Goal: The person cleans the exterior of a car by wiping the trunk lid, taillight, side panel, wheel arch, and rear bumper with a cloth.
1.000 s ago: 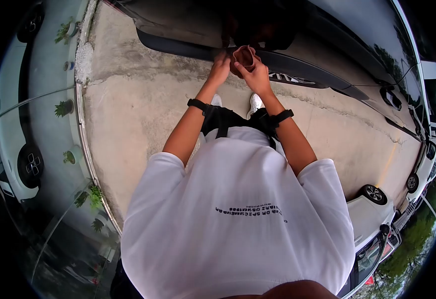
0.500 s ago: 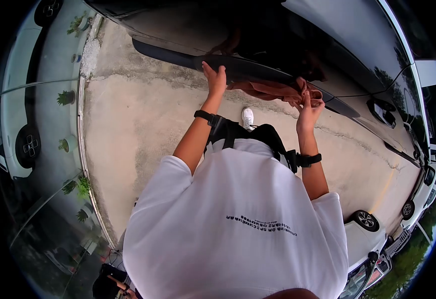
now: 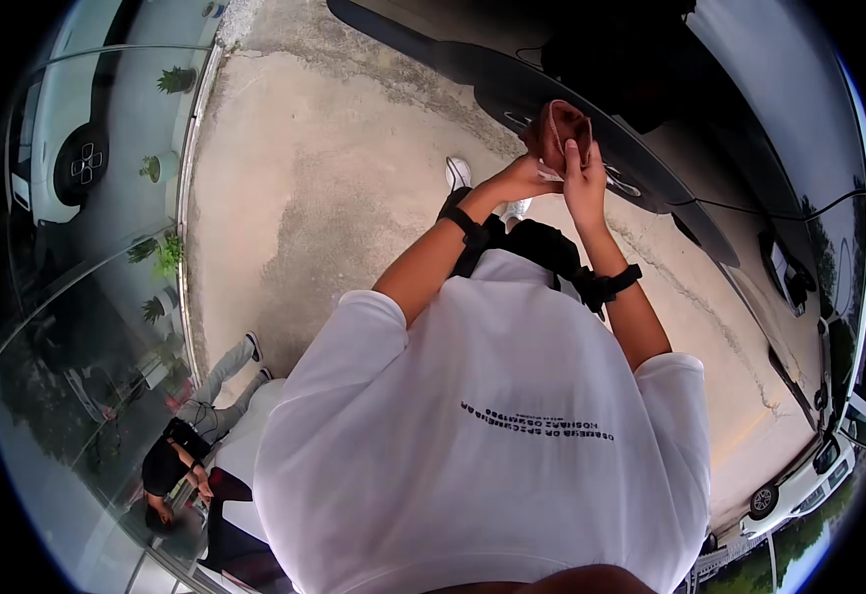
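A reddish-brown cloth (image 3: 564,131), bunched into a compact fold, is up in front of me beside the dark car's lower side. My right hand (image 3: 582,178) grips it from below, thumb lying over the near face. Close against it on the left, my left hand (image 3: 524,180) is closed at the cloth's lower edge, its fingertips partly hidden. A small whitish bit shows between the two hands; I cannot make out what it is. Behind the cloth lies a wheel (image 3: 619,180) of the dark car (image 3: 641,129).
Concrete ground (image 3: 285,178) spreads beneath me. On the left runs a glass front (image 3: 77,327) with potted plants (image 3: 168,252) along its foot. At lower left is another person (image 3: 181,460) in dark top and grey trousers. A white car (image 3: 799,490) stands at lower right.
The cloth went from stretched out along the car's sill to folded up. My left hand, open and apart before, has come over to it. The view has shifted along the car.
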`<state>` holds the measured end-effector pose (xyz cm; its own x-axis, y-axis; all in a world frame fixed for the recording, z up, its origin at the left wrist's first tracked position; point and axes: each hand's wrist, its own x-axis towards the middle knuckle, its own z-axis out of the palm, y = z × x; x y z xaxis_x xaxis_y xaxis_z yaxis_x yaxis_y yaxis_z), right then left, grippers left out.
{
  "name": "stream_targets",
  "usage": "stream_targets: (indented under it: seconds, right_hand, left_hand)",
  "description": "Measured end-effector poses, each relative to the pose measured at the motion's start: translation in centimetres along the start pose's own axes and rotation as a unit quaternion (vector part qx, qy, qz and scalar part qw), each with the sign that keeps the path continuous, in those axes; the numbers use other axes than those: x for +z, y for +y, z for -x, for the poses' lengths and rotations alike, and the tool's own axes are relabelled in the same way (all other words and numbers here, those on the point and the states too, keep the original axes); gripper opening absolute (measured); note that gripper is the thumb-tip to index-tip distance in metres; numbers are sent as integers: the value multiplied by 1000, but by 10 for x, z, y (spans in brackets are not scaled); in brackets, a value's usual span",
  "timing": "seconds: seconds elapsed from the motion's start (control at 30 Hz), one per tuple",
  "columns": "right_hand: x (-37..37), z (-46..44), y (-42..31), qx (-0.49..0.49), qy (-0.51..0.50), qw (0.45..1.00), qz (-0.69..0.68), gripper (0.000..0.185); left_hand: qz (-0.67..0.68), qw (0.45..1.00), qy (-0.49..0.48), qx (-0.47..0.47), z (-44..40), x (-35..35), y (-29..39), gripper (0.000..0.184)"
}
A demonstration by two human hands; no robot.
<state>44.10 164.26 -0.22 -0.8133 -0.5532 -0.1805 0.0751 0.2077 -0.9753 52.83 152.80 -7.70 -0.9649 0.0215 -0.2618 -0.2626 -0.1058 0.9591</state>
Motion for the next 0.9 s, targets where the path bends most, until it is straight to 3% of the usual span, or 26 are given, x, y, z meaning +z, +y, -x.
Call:
stream_targets:
  seconds: [0.03,0.1,0.17,0.23,0.27,0.3,0.37,0.43,0.5,0.57,0.6,0.67,0.73,0.8,0.87,0.9]
  right_hand:
    - [7,-8,-9,-25,-15,995,98,30]
    - [23,-21,-4,-19,0,993,119,28]
    - [30,-22,6,-8,15,988,156,27]
    - [43,-16,9,-53,26,989,132,29]
    - [54,-10,5,40,36,996,-76,29]
    - [51,-8,-8,35,30,997,-69,29]
    - [39,-8,-43,23,7,1000,-4,27]
    - [30,-3,-65,-6,20,1000,19,26]
    - [17,-2,-88,-81,23,983,163,29]
    - [11,-2,-114,-154,7,965,212,32]
    - [0,-8,-122,-111,-47,971,205,32]
    - [-19,-21,-135,-27,-141,977,158,32]
    - [-21,-21,-160,51,-174,968,173,32]
    - [-19,-18,-184,77,-187,959,200,34]
    - [-23,-12,-207,-6,-255,946,200,33]
    - [-21,-9,-227,-77,-237,936,250,25]
  left_hand:
    - [-9,1000,2,-3,5,-11,0,80]
    - [80,954,277,81,14,-26,-1,72]
    - [75,951,291,74,18,-44,-1,67]
    - [75,962,238,109,14,-48,23,61]
    - [-48,959,258,111,5,-47,32,51]
    - [-79,939,323,81,1,-38,47,39]
    - [16,931,364,-1,3,-34,70,31]
    - [35,902,416,113,0,-21,93,27]
    - [55,907,402,111,2,-22,120,31]
    - [-51,880,394,258,-1,-31,140,42]
    - [-155,875,376,263,-3,-39,139,56]
    - [-187,859,391,273,-3,-39,131,61]
    - [-259,847,384,262,-7,-38,108,73]
    - [-291,827,394,275,-11,-46,77,72]
    - [-340,797,393,307,-18,-55,54,71]
    - [-336,796,399,308,-20,-62,52,71]
